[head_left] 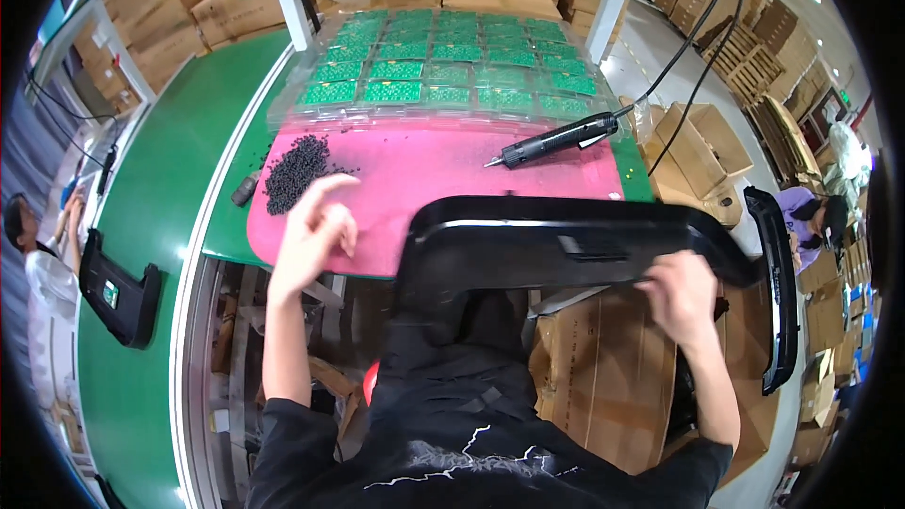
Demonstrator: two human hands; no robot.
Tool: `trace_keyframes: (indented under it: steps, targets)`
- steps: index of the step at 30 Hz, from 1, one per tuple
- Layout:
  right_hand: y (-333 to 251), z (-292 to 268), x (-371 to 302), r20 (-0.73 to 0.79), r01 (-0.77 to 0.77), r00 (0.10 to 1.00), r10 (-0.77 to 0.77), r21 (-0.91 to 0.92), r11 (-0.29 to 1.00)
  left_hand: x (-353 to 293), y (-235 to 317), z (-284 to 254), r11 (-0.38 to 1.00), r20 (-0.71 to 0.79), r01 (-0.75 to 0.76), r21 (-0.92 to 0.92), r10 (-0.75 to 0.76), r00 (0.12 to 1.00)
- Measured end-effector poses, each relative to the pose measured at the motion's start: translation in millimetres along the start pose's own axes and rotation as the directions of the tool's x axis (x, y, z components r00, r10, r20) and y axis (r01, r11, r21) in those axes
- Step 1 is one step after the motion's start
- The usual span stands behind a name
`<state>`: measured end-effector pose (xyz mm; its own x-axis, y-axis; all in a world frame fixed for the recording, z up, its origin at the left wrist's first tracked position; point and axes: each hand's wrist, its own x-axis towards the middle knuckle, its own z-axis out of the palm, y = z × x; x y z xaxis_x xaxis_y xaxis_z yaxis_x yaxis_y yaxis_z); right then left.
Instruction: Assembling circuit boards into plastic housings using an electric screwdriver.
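A large black plastic housing (547, 250), curved at its ends and slightly blurred, is held up in front of my body over the near edge of the workbench. My right hand (681, 294) has its fingers closed on the lower edge of this housing, toward its right end. My left hand (319, 231) is off to the housing's left with nothing in it, index finger stretched and the others loosely bent. Just beyond that hand a heap of small black screws (300, 170) lies on the pink mat (415, 165). A black electric screwdriver (556, 139) rests on the mat's far right, its tip pointing left.
Stacked clear trays with green circuit boards (448, 61) cover the bench's far side. Left runs a green conveyor (141, 198) bearing another black housing (118, 290); a person works beyond it. Right are a black housing (778, 292), cardboard boxes (702, 146) and another person.
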<state>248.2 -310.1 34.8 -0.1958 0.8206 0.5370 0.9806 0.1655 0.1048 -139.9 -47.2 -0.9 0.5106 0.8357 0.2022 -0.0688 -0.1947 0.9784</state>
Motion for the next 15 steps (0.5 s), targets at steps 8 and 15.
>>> trace_keyframes:
  steps: [8,15]
  targets:
    - [-36,72,113,0.260,0.032,0.959,-0.116,0.306,0.952,1,-39,-36,0.974,-0.222,0.004,0.227,0.047,0.974]
    - [-53,166,293,0.146,0.221,0.953,-0.266,0.264,0.939,-6,-41,-34,0.993,-0.177,-0.083,0.081,0.096,0.980]
